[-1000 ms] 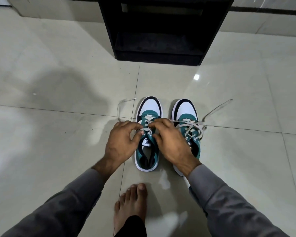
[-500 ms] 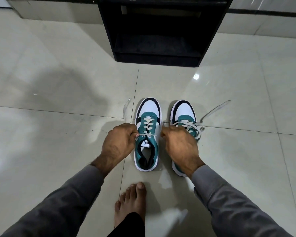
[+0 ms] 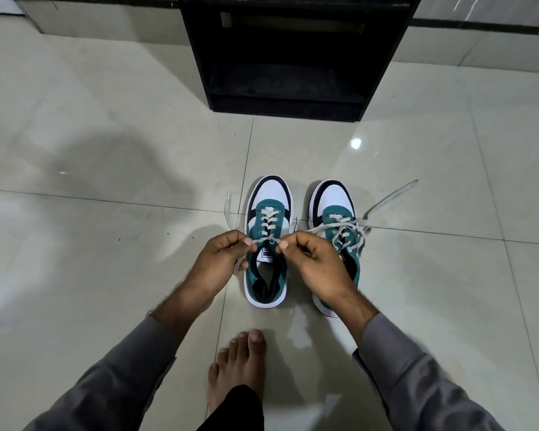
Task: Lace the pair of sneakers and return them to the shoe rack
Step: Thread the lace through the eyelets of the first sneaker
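Now your left hand pinches left end of lace, grip closed tight on it; your right hand pinches right end, same closed grip. Lace pulled taut across top eyelets of left sneaker. Left sneaker stands on floor, toe toward black shoe rack. Right sneaker just beside it, partly under your right hand, its loose lace trailing rightward on floor. Bare foot near heels.
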